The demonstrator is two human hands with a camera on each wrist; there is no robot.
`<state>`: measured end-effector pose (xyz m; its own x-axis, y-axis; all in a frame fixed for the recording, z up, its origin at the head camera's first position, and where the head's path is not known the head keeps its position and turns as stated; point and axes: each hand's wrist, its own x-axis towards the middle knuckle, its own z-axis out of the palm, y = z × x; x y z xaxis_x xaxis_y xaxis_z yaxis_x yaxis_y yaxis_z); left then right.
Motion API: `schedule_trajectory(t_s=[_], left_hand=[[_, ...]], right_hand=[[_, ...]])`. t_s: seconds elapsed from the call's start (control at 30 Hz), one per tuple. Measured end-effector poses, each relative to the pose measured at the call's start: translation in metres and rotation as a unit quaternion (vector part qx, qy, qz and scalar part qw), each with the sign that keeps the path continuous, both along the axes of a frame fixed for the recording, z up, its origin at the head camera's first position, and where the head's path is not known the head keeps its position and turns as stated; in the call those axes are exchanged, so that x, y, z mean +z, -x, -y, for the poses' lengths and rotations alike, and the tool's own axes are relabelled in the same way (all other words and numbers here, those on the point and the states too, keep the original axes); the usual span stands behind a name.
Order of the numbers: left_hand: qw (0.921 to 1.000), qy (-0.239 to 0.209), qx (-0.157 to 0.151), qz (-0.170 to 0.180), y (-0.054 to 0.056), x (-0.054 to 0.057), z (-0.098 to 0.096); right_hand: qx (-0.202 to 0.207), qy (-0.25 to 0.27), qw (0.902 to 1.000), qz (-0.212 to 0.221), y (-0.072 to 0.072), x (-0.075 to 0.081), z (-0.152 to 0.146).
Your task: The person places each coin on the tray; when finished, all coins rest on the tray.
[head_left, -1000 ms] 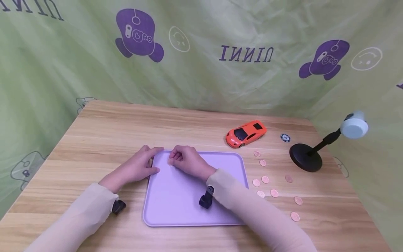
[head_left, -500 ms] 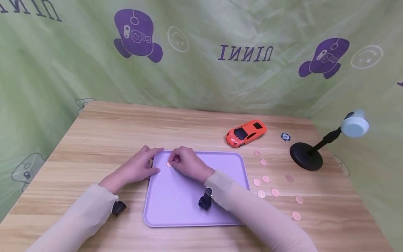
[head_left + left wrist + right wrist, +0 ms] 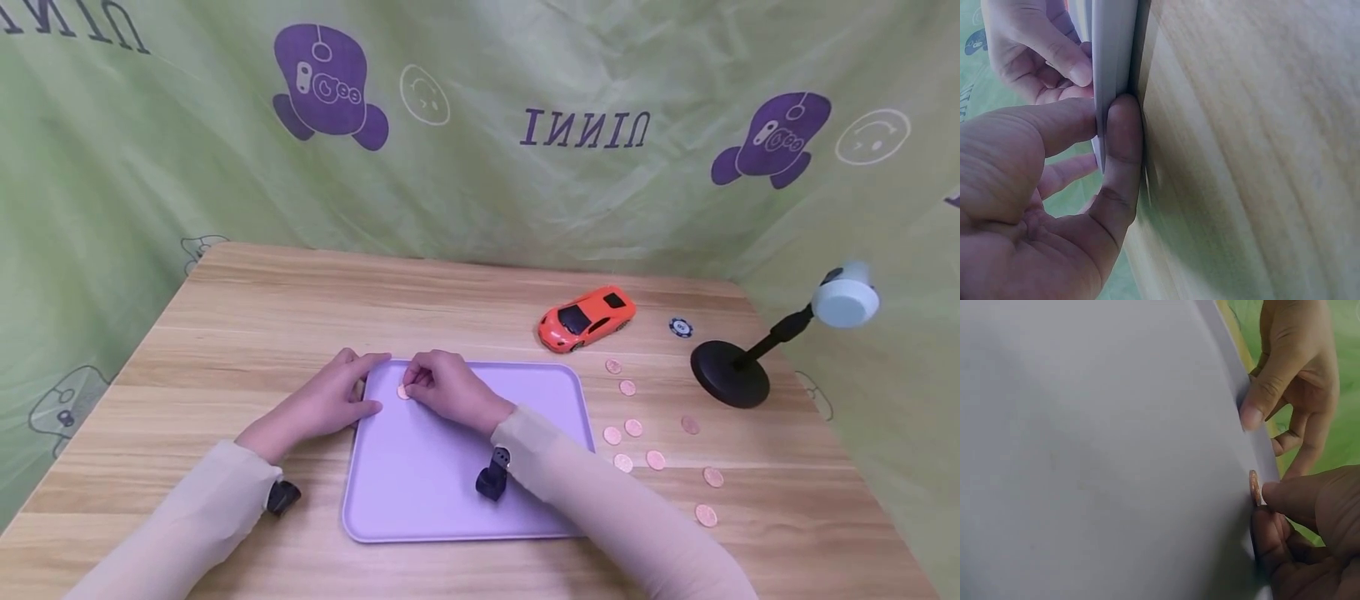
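Observation:
A shallow lilac tray (image 3: 420, 467) lies on the table. At its far left corner my left hand (image 3: 328, 402) grips the edge, the thumb over the rim and a finger beneath it, as the left wrist view shows. Just inside that corner my right hand (image 3: 453, 390) pinches a small copper-coloured coin (image 3: 402, 392) between thumb and fingertip. The right wrist view shows the coin (image 3: 1254, 487) nearly edge-on, close above or touching the tray's surface; which of these I cannot tell.
Several similar coins (image 3: 656, 460) lie scattered on the wooden table (image 3: 247, 325) right of the tray. An orange toy car (image 3: 587, 319) and a blue-and-white poker chip (image 3: 680, 327) sit farther back. A black stand (image 3: 729, 375) with a pale blue head stands at the right.
The right hand has shifted very slightly at the tray's corner, and more of the coin's face shows than a second ago. The left hand keeps its place on the tray's edge.

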<state>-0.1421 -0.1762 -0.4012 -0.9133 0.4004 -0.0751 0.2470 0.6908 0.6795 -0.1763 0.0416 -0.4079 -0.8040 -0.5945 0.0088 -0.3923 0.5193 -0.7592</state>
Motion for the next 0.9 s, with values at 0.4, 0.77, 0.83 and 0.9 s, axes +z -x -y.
schedule_trajectory(t_s=[0.4,0.77,0.83,0.9], left_hand=[[0.9999,0.003,0.005,0.009,-0.001,0.000,-0.002],[0.9999,0.012,0.010,0.006,-0.002,-0.001,-0.002],[0.9999,0.013,0.010,0.005,-0.001,-0.001,-0.002],[0.9998,0.015,0.010,0.004,0.000,-0.002,-0.001]], right_hand=[[0.026,-0.015,0.9992,0.027,-0.018,0.017,-0.033],[-0.002,-0.038,0.9990,-0.022,-0.036,0.028,-0.104],[-0.024,-0.041,0.9984,-0.030,-0.036,0.029,-0.120],[-0.050,-0.044,0.9973,-0.031,-0.036,0.030,-0.137]])
